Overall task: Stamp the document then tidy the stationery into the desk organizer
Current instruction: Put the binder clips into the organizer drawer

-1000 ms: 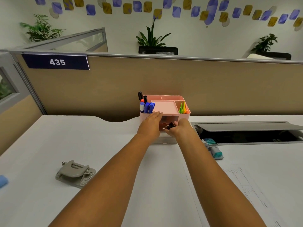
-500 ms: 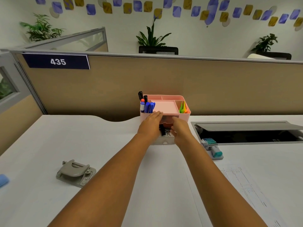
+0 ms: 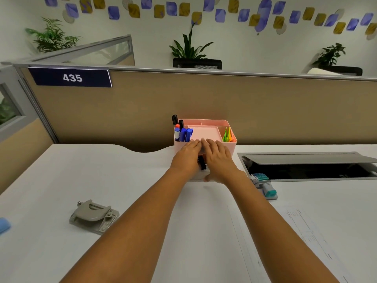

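Observation:
The pink desk organizer (image 3: 212,123) stands at the back of the white desk against the partition, with blue and black markers (image 3: 183,133) in its left slot and green and orange sticky tabs (image 3: 227,136) at its right. Its white drawer (image 3: 196,176) is pulled out at the front and holds a black binder clip (image 3: 201,162). My left hand (image 3: 186,155) lies on the organizer's front with straight fingers. My right hand (image 3: 218,158) lies flat beside it, fingertips on the front rim, thumb at the drawer's front. The document (image 3: 306,231) lies at the right.
A teal stamp on its pad (image 3: 265,185) sits right of my right wrist. A grey hole punch (image 3: 93,216) lies at the left, a blue object (image 3: 4,225) at the left edge. An open cable tray with raised lid (image 3: 306,166) is at the right.
My right hand has let go of the black binder clip, which now lies in the drawer. That hand has opened and moved up onto the organizer's front. The left hand has stayed put.

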A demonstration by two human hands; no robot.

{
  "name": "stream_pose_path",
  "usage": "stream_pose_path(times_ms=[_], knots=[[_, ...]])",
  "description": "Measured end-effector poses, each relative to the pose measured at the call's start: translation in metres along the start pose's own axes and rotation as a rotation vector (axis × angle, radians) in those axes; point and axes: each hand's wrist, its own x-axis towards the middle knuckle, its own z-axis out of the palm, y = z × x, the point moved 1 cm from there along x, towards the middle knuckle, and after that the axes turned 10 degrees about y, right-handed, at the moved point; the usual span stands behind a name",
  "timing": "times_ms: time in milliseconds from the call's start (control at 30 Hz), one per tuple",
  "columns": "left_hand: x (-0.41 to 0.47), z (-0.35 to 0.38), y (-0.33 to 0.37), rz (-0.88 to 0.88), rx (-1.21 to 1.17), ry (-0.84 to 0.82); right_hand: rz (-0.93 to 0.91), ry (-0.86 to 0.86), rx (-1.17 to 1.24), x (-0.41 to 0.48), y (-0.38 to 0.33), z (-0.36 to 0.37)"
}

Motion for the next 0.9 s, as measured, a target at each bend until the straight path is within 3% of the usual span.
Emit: stream_pose_path(times_ms=[367,900], knots=[[-0.001,0.002,-0.001,-0.005,0.000,-0.001,0.069,0.277,-0.003,0.009,0.002,0.026],[-0.002,0.005,-0.002,-0.006,0.002,0.028,0.143,0.420,-0.114,0.027,0.001,0.026]])
